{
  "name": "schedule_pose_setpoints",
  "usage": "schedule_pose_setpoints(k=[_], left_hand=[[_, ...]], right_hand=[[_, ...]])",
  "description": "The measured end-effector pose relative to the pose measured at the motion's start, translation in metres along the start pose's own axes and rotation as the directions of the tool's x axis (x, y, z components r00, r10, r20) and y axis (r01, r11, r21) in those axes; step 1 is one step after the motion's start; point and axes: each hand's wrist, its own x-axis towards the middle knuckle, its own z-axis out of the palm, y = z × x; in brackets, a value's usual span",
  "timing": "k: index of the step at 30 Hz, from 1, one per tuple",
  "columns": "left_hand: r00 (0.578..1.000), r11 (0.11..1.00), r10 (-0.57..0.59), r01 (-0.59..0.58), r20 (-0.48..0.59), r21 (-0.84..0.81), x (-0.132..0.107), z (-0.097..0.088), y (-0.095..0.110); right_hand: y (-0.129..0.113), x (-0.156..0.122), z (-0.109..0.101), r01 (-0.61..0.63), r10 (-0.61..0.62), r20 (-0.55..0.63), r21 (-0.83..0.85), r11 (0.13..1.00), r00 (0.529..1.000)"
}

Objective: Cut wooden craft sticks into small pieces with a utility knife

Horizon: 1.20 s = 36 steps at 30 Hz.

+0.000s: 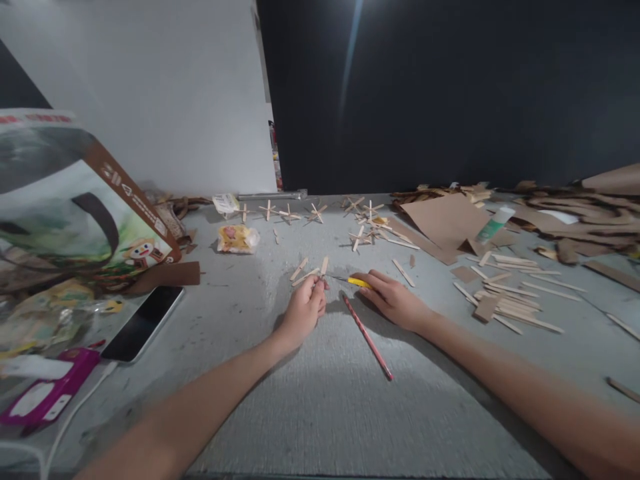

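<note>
Near the middle of the table, my left hand (pixel 306 303) pinches a short wooden craft stick (pixel 325 265), which points up and away from the fingers. My right hand (pixel 393 299) is closed around a yellow craft knife (pixel 359 283). Its thin blade reaches left to the stick by my left fingertips; whether it touches the wood I cannot tell. Short stick pieces (pixel 299 269) lie just beyond my left hand. Between my forearms rests a red patterned pencil (pixel 369 340). Farther back stand several star-shaped pieces of crossed sticks (pixel 317 213).
Loose sticks (pixel 520 310), brown cardboard (pixel 447 223) and a glue stick (pixel 495 225) lie to the right. On the left are a phone (pixel 145 323), a purple device (pixel 55 387) with a white cable, and a large printed bag (pixel 75 200). A yellow snack packet (pixel 237 239) sits behind.
</note>
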Motion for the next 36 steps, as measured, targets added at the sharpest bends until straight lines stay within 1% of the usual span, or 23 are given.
schedule_pose_setpoints(k=[7, 13, 21, 28, 31, 36], left_hand=[[1.0, 1.0, -0.008, 0.008, 0.009, -0.03, 0.0007, -0.0018, -0.0009], [1.0, 1.0, 0.007, -0.007, 0.003, -0.01, 0.0011, -0.0005, -0.001], [1.0, 1.0, -0.011, 0.011, 0.004, -0.018, 0.0001, 0.0001, 0.0025], [1.0, 1.0, -0.016, 0.017, 0.004, -0.024, 0.0009, -0.0009, -0.0006], [1.0, 1.0, -0.004, 0.004, 0.009, -0.013, 0.0013, -0.0009, -0.001], [1.0, 1.0, -0.003, 0.003, 0.0, -0.02, 0.0013, -0.0007, -0.0003]], right_hand=[[-0.0024, 0.0006, 0.0002, 0.012, -0.012, 0.013, -0.042, 0.999, 1.0], [0.0004, 0.0008, 0.0011, -0.022, 0.022, -0.018, -0.003, 1.0, 1.0], [-0.0002, 0.0017, 0.0, -0.013, 0.013, -0.003, 0.019, 1.0, 1.0], [-0.0016, 0.0013, -0.0005, 0.007, -0.006, -0.007, 0.007, 1.0, 1.0], [-0.0005, 0.0009, 0.0003, -0.002, 0.002, -0.017, 0.013, 1.0, 1.0], [-0.0002, 0.0009, 0.0001, -0.022, 0.022, 0.001, 0.014, 1.0, 1.0]])
